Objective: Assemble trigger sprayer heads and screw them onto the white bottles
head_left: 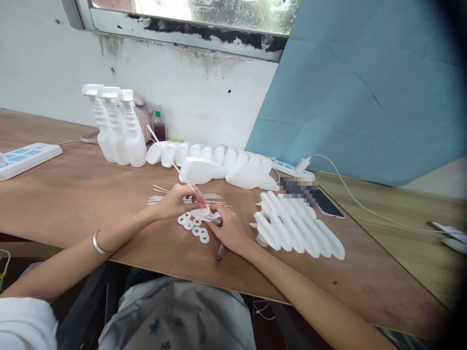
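My left hand (pixel 175 200) pinches a thin white plastic tube (pixel 164 149) near its lower end; the tube slants up and to the left. Closed around a white spray head (pixel 207 214) is my right hand (pixel 230 228), fingers partly hiding it. The tube's lower end meets the spray head between both hands; whether it sits inside cannot be seen. Flat white ring washers (pixel 188 224) lie scattered just below the hands. More white tubes (pixel 156 199) rest on the table behind them. A dark-handled tool (pixel 220 252) pokes out beneath my right wrist.
Three white spray bottles (pixel 133 141) stand at back left. Several more bottles (pixel 202 170) lie along the back. White spray heads (pixel 299 226) are lined up at right, near a phone (pixel 330 201). Power strips sit at left (pixel 31 158) and back right (pixel 288 167).
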The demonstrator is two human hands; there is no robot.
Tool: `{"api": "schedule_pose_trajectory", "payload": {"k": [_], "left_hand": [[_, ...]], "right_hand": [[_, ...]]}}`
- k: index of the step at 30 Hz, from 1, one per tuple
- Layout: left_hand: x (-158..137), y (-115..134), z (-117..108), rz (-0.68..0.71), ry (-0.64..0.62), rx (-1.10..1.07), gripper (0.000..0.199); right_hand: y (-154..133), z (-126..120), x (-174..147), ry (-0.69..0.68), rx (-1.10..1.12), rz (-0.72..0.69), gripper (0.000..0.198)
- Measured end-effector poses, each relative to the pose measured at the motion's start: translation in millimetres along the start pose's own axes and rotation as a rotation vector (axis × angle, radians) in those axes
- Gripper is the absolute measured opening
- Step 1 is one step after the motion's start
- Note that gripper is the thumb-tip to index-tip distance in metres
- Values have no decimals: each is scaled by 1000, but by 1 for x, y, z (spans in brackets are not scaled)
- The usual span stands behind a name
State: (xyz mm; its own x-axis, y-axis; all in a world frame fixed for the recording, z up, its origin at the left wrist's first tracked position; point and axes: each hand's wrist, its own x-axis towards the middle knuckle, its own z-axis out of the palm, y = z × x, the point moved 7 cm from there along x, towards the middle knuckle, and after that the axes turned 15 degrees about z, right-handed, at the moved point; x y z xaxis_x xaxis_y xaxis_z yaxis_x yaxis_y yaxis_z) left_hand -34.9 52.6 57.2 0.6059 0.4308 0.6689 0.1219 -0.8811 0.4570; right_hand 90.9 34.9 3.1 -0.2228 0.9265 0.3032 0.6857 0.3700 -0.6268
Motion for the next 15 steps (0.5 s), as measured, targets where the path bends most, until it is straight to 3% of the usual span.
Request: {"api": "schedule_pose_trajectory", "payload": {"k": [6,15], "left_hand": [[3,7,1,98,-58,83,7],[3,7,0,85,-25,72,5]], "right_hand": [[0,0,0,-3,6,6,26],[2,2,0,-14,-1,13,28]]}}
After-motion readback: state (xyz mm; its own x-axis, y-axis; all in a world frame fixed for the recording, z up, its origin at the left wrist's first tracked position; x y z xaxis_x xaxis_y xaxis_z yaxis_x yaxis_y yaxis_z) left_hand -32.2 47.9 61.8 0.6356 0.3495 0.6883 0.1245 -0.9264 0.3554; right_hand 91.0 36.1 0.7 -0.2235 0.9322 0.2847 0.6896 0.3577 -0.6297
